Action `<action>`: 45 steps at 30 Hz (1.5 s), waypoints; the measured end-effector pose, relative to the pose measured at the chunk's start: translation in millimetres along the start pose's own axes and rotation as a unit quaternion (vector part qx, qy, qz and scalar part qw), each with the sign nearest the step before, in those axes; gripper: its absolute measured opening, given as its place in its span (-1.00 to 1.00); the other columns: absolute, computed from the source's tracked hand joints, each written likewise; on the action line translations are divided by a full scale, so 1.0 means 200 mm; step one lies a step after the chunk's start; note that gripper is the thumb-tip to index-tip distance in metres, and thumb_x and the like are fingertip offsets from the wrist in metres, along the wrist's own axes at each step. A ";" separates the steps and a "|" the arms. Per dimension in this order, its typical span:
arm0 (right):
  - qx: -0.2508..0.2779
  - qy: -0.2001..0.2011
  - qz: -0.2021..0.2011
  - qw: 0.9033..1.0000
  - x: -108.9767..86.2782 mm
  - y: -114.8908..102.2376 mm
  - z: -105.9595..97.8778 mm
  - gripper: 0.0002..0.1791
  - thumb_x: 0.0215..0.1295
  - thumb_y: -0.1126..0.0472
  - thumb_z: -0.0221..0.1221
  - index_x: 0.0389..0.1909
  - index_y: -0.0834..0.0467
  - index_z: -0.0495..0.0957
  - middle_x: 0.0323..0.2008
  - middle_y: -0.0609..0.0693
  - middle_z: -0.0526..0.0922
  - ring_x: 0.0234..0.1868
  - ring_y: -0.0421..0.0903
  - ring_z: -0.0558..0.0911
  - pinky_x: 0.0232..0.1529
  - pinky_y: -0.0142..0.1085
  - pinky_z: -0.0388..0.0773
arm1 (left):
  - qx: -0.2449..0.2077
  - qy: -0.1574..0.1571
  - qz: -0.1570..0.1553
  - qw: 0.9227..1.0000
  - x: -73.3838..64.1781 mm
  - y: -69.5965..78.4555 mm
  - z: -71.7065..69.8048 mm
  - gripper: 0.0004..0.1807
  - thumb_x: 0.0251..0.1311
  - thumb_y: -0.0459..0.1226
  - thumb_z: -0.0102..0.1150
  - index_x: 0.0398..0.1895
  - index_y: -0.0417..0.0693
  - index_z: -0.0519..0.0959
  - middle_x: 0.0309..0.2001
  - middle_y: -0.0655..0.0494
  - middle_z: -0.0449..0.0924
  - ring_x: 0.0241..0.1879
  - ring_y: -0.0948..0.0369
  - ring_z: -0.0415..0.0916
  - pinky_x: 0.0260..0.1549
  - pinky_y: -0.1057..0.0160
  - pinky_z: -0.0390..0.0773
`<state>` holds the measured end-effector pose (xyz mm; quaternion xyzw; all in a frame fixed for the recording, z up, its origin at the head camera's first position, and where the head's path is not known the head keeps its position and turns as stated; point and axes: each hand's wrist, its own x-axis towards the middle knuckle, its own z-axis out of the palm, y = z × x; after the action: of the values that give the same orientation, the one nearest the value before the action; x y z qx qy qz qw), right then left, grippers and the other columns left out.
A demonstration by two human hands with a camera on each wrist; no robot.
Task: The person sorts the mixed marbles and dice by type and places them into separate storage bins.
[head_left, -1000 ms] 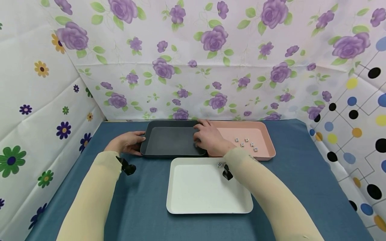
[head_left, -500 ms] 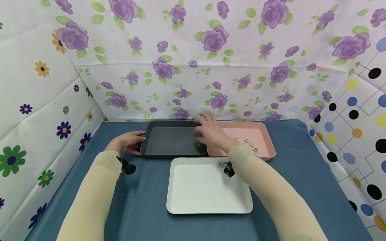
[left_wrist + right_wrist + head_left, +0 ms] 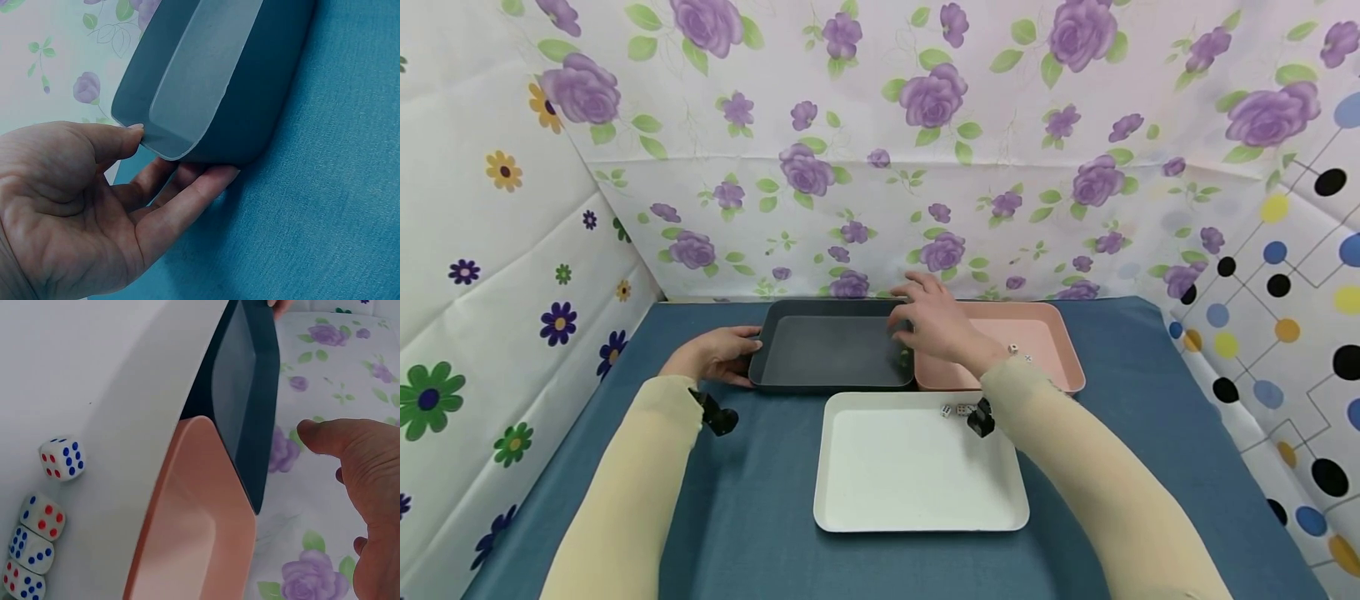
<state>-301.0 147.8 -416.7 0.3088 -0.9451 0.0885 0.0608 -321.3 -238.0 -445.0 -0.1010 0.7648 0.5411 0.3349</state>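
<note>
My left hand (image 3: pixel 713 354) holds the left end of a dark grey tray (image 3: pixel 820 346). In the left wrist view its thumb (image 3: pixel 122 140) lies at the tray's rim and its fingers (image 3: pixel 187 203) curl against the outer wall. My right hand (image 3: pixel 936 327) hovers where the grey tray meets a pink tray (image 3: pixel 1060 333), fingers loosely bent and holding nothing. Small white dice (image 3: pixel 1013 349) lie in the pink tray, some hidden behind the right wrist. In front stands a white tray (image 3: pixel 910 475) with several dice (image 3: pixel 62 458) near its far edge, red and blue pips showing.
A blue cloth (image 3: pixel 752 500) covers the table beneath the trays. Behind them rises a flowered curtain (image 3: pixel 880 217), close to the trays' far rims. Patterned cloths hang along the left and right sides.
My right hand has lifted off the grey tray's right end and drifted slightly right and away, its forearm covering more of the pink tray's dice. The left hand and trays stay put.
</note>
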 end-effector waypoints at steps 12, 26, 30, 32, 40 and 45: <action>-0.009 0.048 -0.016 0.999 -0.05 0.02 -0.13 -0.84 0.33 -0.01 0.40 -0.11 -0.11 0.78 0.43 0.04 0.40 0.58 0.16 0.02 0.50 0.20 0.02 | 0.010 -0.002 0.007 1.000 -0.01 0.01 0.00 -0.36 0.68 -0.24 -0.26 0.70 0.12 -0.14 0.46 -0.36 0.21 0.28 -0.21 0.44 -0.03 -0.13 0.66; 0.007 0.103 -0.053 0.993 -0.15 0.05 -0.23 -0.87 0.29 0.07 0.44 -0.17 -0.05 0.80 0.38 0.08 0.45 0.56 0.17 0.07 0.49 0.24 -0.01 | 0.009 -0.005 0.009 1.000 -0.02 0.02 0.00 -0.35 0.68 -0.25 -0.26 0.70 0.10 -0.15 0.49 -0.35 0.17 0.32 -0.24 0.39 -0.02 -0.15 0.65; 0.012 0.105 -0.050 0.993 -0.19 0.07 -0.24 -0.84 0.28 0.09 0.45 -0.14 -0.03 0.80 0.38 0.09 0.46 0.57 0.16 0.05 0.47 0.27 0.01 | 0.008 0.000 0.008 1.000 -0.02 0.02 0.00 -0.36 0.68 -0.25 -0.25 0.70 0.10 -0.12 0.49 -0.34 0.18 0.29 -0.22 0.42 -0.02 -0.14 0.66; 0.014 0.105 -0.048 0.993 -0.21 0.08 -0.25 -0.83 0.28 0.09 0.45 -0.13 -0.03 0.80 0.38 0.10 0.46 0.57 0.15 0.05 0.47 0.26 0.03 | 0.009 0.000 0.009 1.000 -0.02 0.02 0.00 -0.36 0.68 -0.25 -0.26 0.70 0.10 -0.13 0.49 -0.34 0.18 0.29 -0.22 0.43 -0.02 -0.14 0.66; -0.003 0.092 -0.044 0.995 -0.28 0.11 -0.24 -0.84 0.26 0.09 0.46 -0.15 -0.08 0.79 0.37 0.09 0.47 0.56 0.20 0.08 0.46 0.26 0.04 | 0.008 -0.006 0.009 1.000 -0.01 0.01 0.00 -0.35 0.68 -0.24 -0.26 0.70 0.12 -0.16 0.49 -0.36 0.17 0.31 -0.23 0.40 -0.03 -0.14 0.66; -0.002 0.097 -0.056 0.994 -0.33 0.14 -0.21 -0.82 0.23 0.11 0.48 -0.15 -0.09 0.77 0.35 0.11 0.49 0.55 0.22 0.09 0.45 0.26 0.06 | 0.010 -0.005 0.009 1.000 -0.01 0.00 0.00 -0.35 0.68 -0.24 -0.27 0.70 0.12 -0.17 0.48 -0.37 0.18 0.30 -0.23 0.41 -0.02 -0.14 0.66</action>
<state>-262.9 216.5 -389.5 0.3508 -0.9163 0.1128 0.1571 -319.8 -238.0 -443.3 -0.0885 0.7694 0.5367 0.3349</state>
